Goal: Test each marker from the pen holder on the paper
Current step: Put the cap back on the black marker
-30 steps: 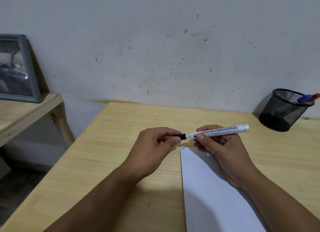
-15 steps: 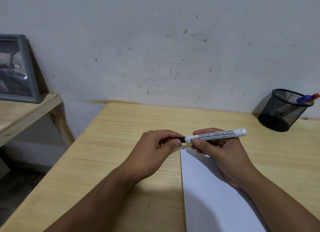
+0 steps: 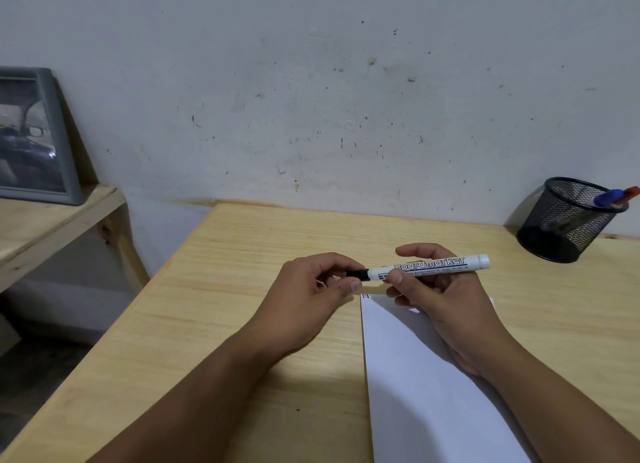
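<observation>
My right hand holds a white board marker level above the top edge of the white paper. The marker's black cap points left and is pinched by the fingers of my left hand. Small red and dark marks show at the paper's top left corner. A black mesh pen holder stands at the back right of the table, with a blue marker and a red one sticking out of it.
The light wooden table meets a marked white wall at the back. A lower wooden shelf to the left carries a grey framed picture. The table's left edge drops to the floor.
Both hands and the marker have dropped slightly toward the paper. The marker has rolled so its printed label now faces up. The left fingers stay on the cap.
</observation>
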